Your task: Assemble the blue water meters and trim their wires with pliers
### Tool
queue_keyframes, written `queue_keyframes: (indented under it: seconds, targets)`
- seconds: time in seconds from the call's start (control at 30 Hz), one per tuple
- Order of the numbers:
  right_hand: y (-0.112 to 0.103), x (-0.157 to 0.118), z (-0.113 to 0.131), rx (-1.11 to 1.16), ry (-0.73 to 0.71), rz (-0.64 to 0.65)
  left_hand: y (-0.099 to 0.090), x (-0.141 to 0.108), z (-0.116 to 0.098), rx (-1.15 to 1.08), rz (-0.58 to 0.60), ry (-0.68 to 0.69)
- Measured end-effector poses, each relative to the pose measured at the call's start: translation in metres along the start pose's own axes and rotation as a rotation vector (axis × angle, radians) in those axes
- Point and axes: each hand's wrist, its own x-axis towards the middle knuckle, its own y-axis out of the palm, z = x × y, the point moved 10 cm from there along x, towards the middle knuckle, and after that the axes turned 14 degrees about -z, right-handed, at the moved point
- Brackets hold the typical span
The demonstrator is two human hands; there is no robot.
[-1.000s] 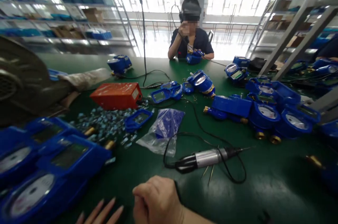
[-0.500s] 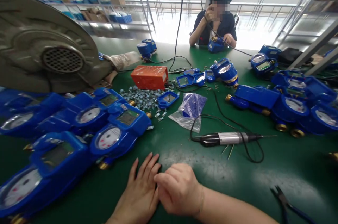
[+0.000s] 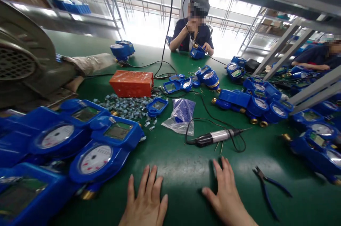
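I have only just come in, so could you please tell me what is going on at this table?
The person's left hand and right hand are spread open over the green table, holding nothing. Blue meters crowd the left side; pliers lie right of the right hand, and a corded tool lies ahead. Opposite, a co-worker has one hand at another meter.

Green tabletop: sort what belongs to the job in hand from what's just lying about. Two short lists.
Likely in the job, being nearest the empty left hand and right hand:
blue water meters
electric screwdriver
blue-handled pliers

Probably just lying about:
clear plastic bag
orange box
blower
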Motion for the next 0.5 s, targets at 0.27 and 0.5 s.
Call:
queue_keyframes:
  seconds: [0.27,0.5]
  targets:
    - [0.072,0.011,0.065,-0.129,-0.124,0.108,-0.014,-0.005,0.003,-0.099,-0.107,0.000]
    - [0.113,0.077,0.090,-0.080,-0.152,0.094,-0.022,-0.008,0.005,-0.069,-0.175,0.153]
